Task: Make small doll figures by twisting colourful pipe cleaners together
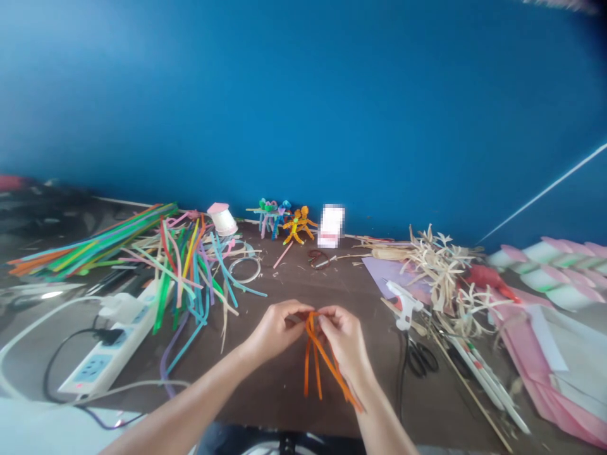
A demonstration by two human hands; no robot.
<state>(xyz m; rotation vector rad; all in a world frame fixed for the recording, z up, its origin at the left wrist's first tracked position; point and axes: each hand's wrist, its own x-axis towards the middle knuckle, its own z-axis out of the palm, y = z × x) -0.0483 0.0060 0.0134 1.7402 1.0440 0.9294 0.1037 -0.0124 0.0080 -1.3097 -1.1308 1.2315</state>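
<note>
The left hand point(274, 332) and right hand point(344, 338) are grasping orange pipe cleaners point(318, 360) between their fingertips above the brown work table point(265, 404) (strands hanging downward). Black-handled scissors point(421, 357) are lying rightward, a white hot glue gun point(403, 303) just beyond; multicoloured pipe cleaners point(183, 272) are spreading leftward; pipe-cleaner figures point(294, 226) are standing near the blue wall point(303, 107).

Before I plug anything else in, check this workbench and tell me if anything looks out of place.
The white paper cup sits tipped over at the back of the table. The loose pipe cleaners are spilled in a tangle, reaching right up to the white power strip.
</note>
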